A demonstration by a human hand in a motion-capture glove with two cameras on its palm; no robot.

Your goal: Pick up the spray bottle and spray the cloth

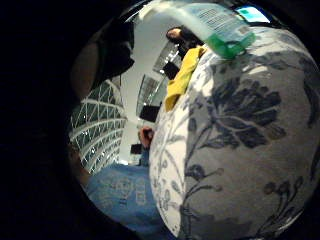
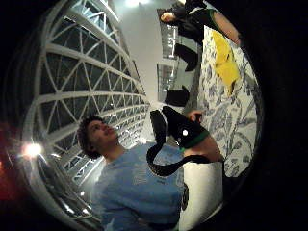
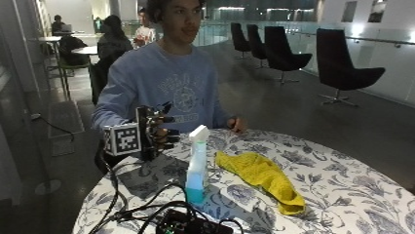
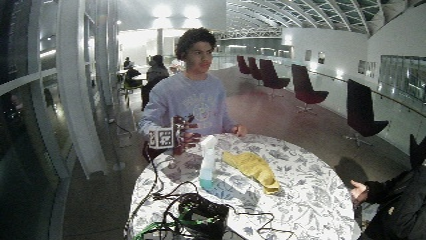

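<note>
Spray bottle [image 3: 197,165] stood upright on the flower-patterned counter [image 3: 337,195], untouched, white trigger head up, blue-green liquid low in its base. Landmark for these notes: the bottle.

Yellow cloth [image 3: 260,178] lay crumpled just beside the bottle, on the side away from the gloved hand. Black device with cables [image 3: 188,224] sat near the bottle's base, toward the outside camera.

Right hand [image 3: 156,130], black-gloved, was raised above the counter edge nearest the person, near the bottle but apart from it. Grip empty: fingers spread and only loosely bent, nothing in them. Bare hand [image 3: 236,125] rested at the counter edge beyond the cloth.

Little-finger palm view showed the bottle's base and label [image 1: 220,25] at the frame edge over the counter, with the cloth past it, so the palm was not yet facing the bottle.

Judgement on the step, the reach: turn the palm toward the bottle's neck, wrap the fingers below the trigger head with the forefinger free for the trigger, keep clear of the cables, and point the nozzle at the cloth before squeezing.
</note>
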